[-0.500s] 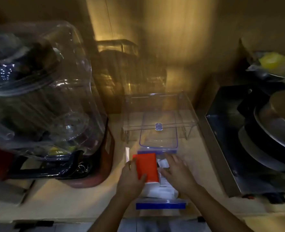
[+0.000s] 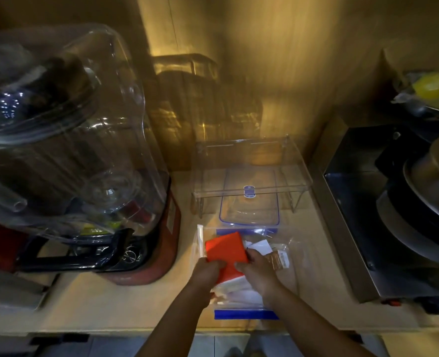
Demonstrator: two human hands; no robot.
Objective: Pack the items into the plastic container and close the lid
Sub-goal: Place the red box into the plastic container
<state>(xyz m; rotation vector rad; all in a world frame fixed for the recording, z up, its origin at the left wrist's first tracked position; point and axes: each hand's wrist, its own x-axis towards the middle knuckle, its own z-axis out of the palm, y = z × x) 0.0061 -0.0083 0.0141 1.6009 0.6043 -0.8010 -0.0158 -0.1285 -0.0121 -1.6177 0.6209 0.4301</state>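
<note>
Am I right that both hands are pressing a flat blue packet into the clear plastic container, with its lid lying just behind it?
Not quite: the flat packet is orange-red, not blue. The head view shows the left hand and right hand on it in the clear plastic container, whose blue-rimmed clear lid lies just behind.

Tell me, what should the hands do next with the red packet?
Probably press the red packet flat down into the clear box. Both the left hand and right hand grip it, tilted above the white papers, and the lid lies off behind.
</note>
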